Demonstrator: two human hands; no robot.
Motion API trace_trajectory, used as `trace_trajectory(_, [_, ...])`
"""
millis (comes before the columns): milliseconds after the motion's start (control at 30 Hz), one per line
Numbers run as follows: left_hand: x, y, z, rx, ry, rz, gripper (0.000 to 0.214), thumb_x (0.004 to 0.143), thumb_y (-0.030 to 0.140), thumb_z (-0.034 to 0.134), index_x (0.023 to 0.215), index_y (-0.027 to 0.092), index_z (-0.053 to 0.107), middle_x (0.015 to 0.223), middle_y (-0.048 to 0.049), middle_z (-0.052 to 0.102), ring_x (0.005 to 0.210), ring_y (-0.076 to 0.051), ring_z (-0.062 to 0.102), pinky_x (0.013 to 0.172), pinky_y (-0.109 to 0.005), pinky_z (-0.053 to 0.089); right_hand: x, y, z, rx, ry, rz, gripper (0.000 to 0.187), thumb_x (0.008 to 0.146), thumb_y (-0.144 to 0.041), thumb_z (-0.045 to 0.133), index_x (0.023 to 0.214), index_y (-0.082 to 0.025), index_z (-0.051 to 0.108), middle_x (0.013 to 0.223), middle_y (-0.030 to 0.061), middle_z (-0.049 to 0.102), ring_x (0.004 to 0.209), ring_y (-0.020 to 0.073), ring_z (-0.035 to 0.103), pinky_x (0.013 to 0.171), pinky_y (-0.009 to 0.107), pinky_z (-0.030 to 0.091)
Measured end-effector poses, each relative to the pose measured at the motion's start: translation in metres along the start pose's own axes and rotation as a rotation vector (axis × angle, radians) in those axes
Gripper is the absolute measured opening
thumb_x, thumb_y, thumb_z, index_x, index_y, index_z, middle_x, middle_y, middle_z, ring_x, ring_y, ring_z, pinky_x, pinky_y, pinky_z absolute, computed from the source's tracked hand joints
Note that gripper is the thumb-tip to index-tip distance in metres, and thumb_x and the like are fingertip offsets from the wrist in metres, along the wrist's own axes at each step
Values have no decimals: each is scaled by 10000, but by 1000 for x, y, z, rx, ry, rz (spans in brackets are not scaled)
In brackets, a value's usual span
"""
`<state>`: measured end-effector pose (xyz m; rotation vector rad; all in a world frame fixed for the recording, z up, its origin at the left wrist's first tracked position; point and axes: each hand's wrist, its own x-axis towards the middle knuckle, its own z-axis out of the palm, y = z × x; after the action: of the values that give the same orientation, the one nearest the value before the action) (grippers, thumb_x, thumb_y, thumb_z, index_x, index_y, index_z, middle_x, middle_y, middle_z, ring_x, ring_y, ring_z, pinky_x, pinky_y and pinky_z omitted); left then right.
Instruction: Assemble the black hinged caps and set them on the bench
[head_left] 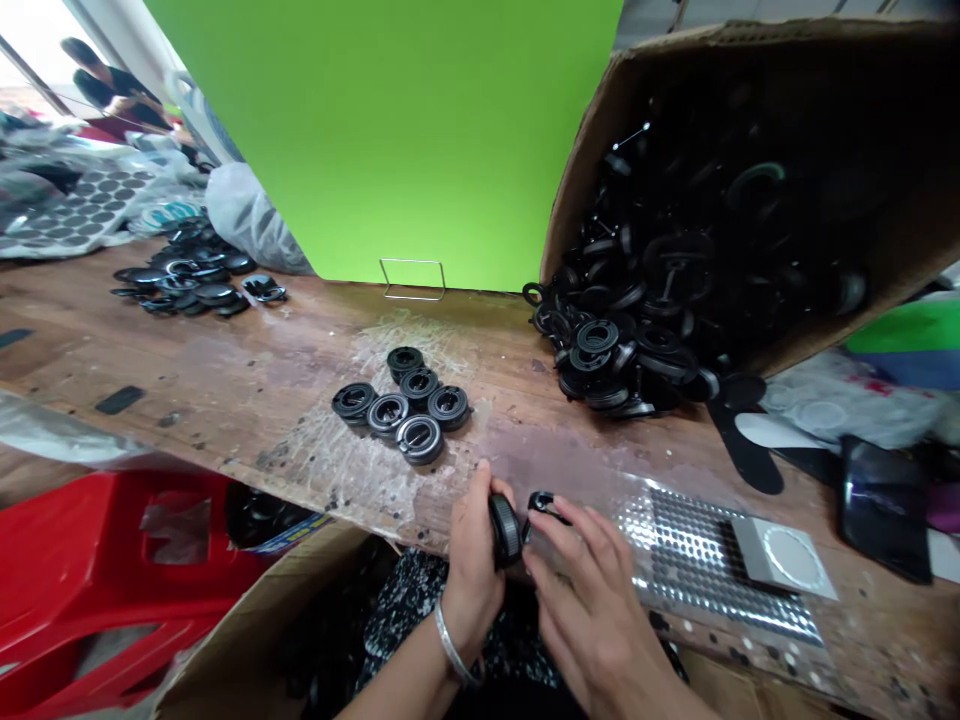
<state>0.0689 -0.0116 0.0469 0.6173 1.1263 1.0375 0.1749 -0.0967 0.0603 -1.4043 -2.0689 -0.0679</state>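
Note:
Near the table's front edge, my left hand (pixel 474 545) grips a round black plastic part with a ribbed rim (pixel 505 530), held on edge. Just to its right, my right hand (pixel 589 570) pinches a smaller black curved piece (pixel 546 504) between thumb and fingers. A narrow gap shows between the two pieces. Beyond my left hand, several black ring-shaped parts (pixel 418 438) lie in a cluster on the wooden table (pixel 517 440). The undersides of both held pieces are hidden by my fingers.
A tipped cardboard box (pixel 574 170) spills black parts (pixel 622 360) at the right. Black discs (pixel 195 270) are heaped at the left. A green panel (pixel 420 130) stands behind. Silver dotted sheet (pixel 697 540), white box (pixel 784 555), phone-like black object (pixel 881 510), red stool (pixel 67 560). A person (pixel 112 85) sits far left.

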Motion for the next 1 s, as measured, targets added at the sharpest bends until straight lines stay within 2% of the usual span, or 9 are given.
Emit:
trace_trajectory(100, [1, 1, -1, -13, -20, -2, 435, 818, 543, 575, 584, 185, 496, 530, 39, 459, 488, -96, 400, 516, -213, 375, -11, -1, 1, -65, -25, -19, 427, 850, -75, 461, 1263, -127, 559, 1379, 158, 501, 1355, 357, 346, 1045, 555, 330])
trace_trajectory(167, [0, 0, -2, 12, -47, 5, 424, 819, 535, 576, 595, 180, 513, 537, 31, 472, 496, -98, 415, 509, -209, 371, -18, 12, -5, -14, -16, 43, 399, 851, -97, 484, 1227, -185, 583, 1404, 133, 470, 1372, 351, 327, 1034, 556, 356])
trace_trajectory(233, [0, 0, -3, 30, -58, -7, 432, 821, 540, 564, 586, 180, 515, 517, 31, 459, 479, -99, 405, 480, -208, 350, -24, 38, -15, 5, 72, 169, 271, 854, -130, 529, 1081, -229, 638, 1332, 104, 510, 1333, 328, 379, 1026, 548, 371])
trace_trajectory(333, [1, -1, -3, 17, -44, -24, 431, 812, 530, 560, 564, 182, 506, 502, 34, 443, 461, -96, 387, 455, -206, 333, -36, 94, -26, -188, 195, 405, 103, 862, -234, 567, 864, -213, 668, 1093, 99, 591, 1128, 304, 511, 973, 546, 378])
trace_trajectory(433, [1, 0, -1, 18, -44, -6, 420, 810, 512, 562, 561, 178, 509, 515, 31, 455, 468, -94, 394, 461, -205, 342, -48, 140, -24, -370, 79, 564, 172, 854, -286, 556, 773, -201, 683, 1043, 115, 603, 1062, 321, 480, 882, 515, 381])
trace_trajectory(500, [0, 1, 2, 54, -56, -4, 432, 818, 516, 552, 556, 175, 512, 504, 30, 447, 463, -94, 391, 454, -206, 334, -53, 156, -18, -430, 0, 597, 192, 847, -293, 550, 756, -204, 694, 1059, 118, 606, 1051, 333, 451, 839, 487, 368])
trace_trajectory(733, [-1, 1, 10, 83, -36, -22, 419, 831, 500, 540, 566, 177, 505, 512, 34, 428, 464, -88, 375, 454, -200, 323, -44, 167, -10, -475, -193, 590, 166, 808, -225, 562, 692, -213, 680, 1041, 94, 608, 994, 294, 453, 766, 401, 316])
trace_trajectory(867, [2, -3, 11, 107, -42, -9, 446, 826, 534, 532, 555, 182, 502, 501, 32, 426, 466, -99, 382, 467, -216, 342, -34, 168, -11, -491, -241, 577, 137, 769, -185, 577, 645, -197, 634, 968, 97, 611, 938, 277, 466, 734, 384, 301])
trace_trajectory(1000, [1, -3, 10, 107, -40, -4, 463, 829, 553, 516, 549, 186, 488, 492, 35, 421, 464, -101, 371, 465, -219, 331, -31, 160, -11, -545, -269, 539, 93, 787, -178, 576, 731, -172, 650, 914, 109, 600, 936, 290, 465, 777, 416, 315])
